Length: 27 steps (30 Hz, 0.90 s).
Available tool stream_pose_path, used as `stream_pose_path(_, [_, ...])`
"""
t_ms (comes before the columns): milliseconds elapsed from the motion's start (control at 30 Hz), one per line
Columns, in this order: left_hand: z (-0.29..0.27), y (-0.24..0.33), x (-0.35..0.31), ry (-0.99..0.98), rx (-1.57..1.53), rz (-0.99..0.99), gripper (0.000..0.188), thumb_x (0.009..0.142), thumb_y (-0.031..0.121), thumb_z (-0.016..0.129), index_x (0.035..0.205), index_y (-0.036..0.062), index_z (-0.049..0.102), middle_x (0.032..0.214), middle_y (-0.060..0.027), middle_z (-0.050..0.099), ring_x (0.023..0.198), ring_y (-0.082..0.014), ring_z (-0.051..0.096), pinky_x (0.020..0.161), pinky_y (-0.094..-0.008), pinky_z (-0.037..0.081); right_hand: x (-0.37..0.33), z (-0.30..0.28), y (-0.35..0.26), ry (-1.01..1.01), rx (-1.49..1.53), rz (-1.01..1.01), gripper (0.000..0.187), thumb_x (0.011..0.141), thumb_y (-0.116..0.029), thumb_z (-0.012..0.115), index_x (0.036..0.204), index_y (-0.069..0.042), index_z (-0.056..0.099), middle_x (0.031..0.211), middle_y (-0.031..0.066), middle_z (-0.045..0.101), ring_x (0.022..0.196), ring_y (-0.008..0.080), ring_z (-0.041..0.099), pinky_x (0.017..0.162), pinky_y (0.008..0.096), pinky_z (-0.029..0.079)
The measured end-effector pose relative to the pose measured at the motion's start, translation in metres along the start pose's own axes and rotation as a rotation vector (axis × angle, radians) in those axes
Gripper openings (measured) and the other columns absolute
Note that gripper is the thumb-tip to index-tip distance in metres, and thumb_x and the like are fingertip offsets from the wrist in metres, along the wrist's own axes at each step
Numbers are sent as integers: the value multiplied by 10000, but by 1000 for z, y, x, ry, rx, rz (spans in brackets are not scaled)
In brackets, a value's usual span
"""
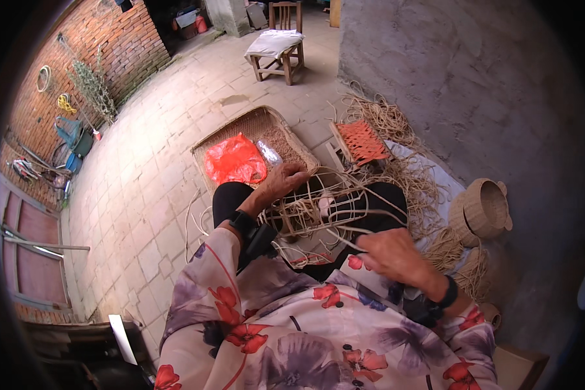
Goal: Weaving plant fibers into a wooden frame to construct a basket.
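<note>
A cage-like basket frame (315, 209) of pale thin rods rests across my lap, tilted, with loose strands around it. My left hand (285, 182) is closed over its far left edge, fingers curled. My right hand (396, 257) is closed at the near right of the frame, fingers pinched on a pale cord (344, 229) that runs toward the frame. The fingertips of both hands are partly hidden. A small pinkish piece (325, 205) shows among the rods; its kind cannot be made out.
Beyond my knees lies a woven tray (276, 118) with a red plastic bag (235, 159). To its right are a small stool with an orange woven seat (361, 141) and heaps of cord (413, 185). Round woven baskets (484, 205) stand by the grey wall; a wooden chair (281, 49) is farther off.
</note>
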<state>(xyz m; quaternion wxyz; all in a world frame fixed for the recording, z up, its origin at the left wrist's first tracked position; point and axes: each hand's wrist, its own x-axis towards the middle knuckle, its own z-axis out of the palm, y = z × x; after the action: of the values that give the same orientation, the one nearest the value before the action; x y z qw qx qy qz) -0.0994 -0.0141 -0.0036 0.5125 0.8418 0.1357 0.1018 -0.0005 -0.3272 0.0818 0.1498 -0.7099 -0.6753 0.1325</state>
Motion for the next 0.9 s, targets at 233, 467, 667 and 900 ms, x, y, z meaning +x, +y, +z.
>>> stream_pose_path(233, [-5,2,-4,-47,8,0,314,919,298,548,862,-3,618,727,-24,544,690,-116,513,625,-284,435,-117,-93,120,287,-472,824,370,857,-366,573,808,-11,663,757,232,630,724,394,626,620,479,466])
stream_pose_path(467, [0,-2,2,5,43,153,329,882,307,555,834,-11,622,659,-31,553,630,-119,518,579,-289,430,-108,-47,139,597,-205,578,207,812,-188,632,877,9,633,838,209,633,768,386,615,695,437,477])
stream_pose_path(667, [2,3,-4,-11,-31,13,315,896,294,545,824,-8,603,654,-15,521,617,-112,478,561,-285,399,1,47,41,308,-52,-69,226,812,-196,651,983,-53,608,818,138,616,804,323,589,711,417,448])
stream_pose_path(900, [7,12,-16,-26,-59,-12,303,899,280,549,825,-10,593,659,-22,525,621,-105,483,563,-283,407,31,74,-4,-96,288,-67,170,887,-192,592,1005,-70,574,660,187,579,618,405,581,534,453,446])
